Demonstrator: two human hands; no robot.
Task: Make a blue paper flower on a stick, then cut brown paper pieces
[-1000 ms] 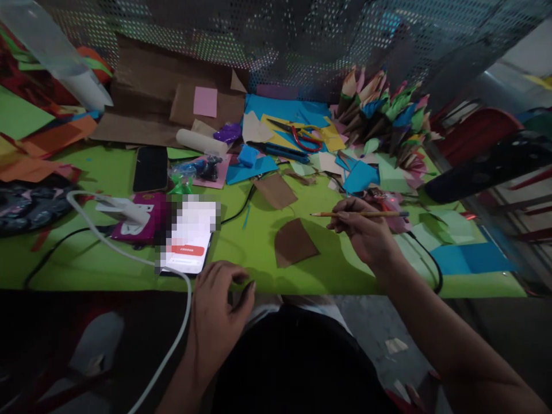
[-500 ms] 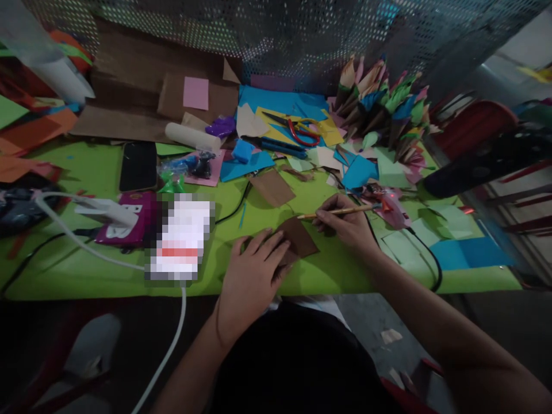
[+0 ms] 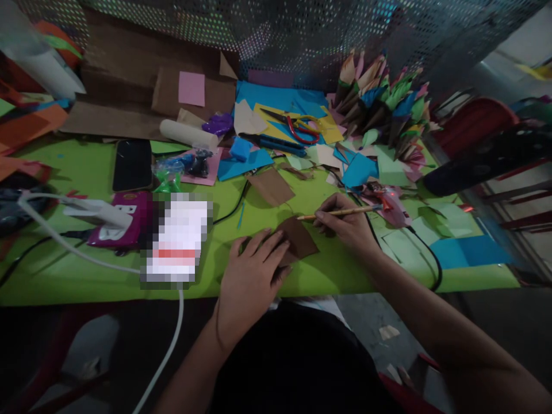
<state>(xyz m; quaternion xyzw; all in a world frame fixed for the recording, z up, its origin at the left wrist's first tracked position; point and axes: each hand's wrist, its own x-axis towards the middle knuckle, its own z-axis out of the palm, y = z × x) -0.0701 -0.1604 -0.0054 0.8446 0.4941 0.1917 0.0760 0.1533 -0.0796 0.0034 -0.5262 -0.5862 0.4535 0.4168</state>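
My left hand lies flat with its fingers spread, the fingertips resting on the left side of a small brown paper square and partly covering it. In my right hand a slim wooden pencil is pinched between thumb and fingers. Its tip points left and sits at the top edge of the brown square; I cannot tell whether it touches. Just beyond lies another brown paper piece. Behind the pencil's far end is a pink glue gun with a small red light.
A phone with a blurred screen and a purple power strip with white cables lie at left. Red-handled scissors, a blue cutter and paper scraps spread behind. Paper cones stand back right, near a dark bottle.
The view has shifted slightly, so objects on the left appear a little further left. Both hands, the pencil and the brown square keep nearly the same positions.
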